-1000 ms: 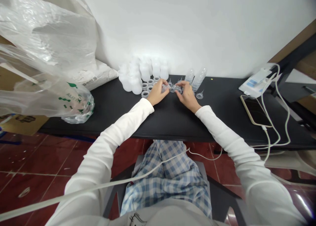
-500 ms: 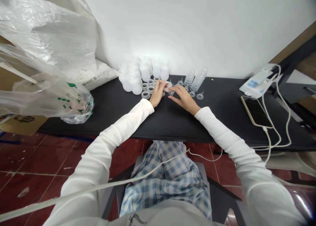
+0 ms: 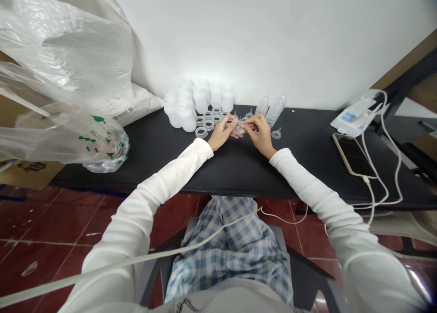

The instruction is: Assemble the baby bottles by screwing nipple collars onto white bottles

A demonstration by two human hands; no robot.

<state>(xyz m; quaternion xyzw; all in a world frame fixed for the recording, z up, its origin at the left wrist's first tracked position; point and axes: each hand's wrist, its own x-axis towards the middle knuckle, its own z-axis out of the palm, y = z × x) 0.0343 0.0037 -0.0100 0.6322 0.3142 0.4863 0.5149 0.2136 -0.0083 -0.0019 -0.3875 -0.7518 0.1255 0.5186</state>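
Note:
Above the table's middle, my left hand (image 3: 222, 133) and my right hand (image 3: 260, 132) meet around a small clear plastic ring (image 3: 240, 129). The fingers of both hands are closed on its rim; whether a teat sits inside it I cannot make out. Left of my hands lie several translucent screw rings (image 3: 201, 132), some flat in rows. Behind them stand several frosted white bottles (image 3: 201, 98). Just right of my right hand a clear funnel-shaped teat (image 3: 276, 133) rests with its thin tip up. More such teats (image 3: 248, 115) are partly hidden behind my fingers.
Two stacks of clear domed caps (image 3: 278, 107) stand near the white wall. At the right are a phone (image 3: 354, 155) on a charging cable and a white box (image 3: 353, 115). Plastic bags (image 3: 102, 142) crowd the left end of the black table (image 3: 164, 167).
My right hand has gone from stretched, flat fingers to a pinch at the ring. The held ring has turned and now shows its round face. My left hand has shifted slightly right.

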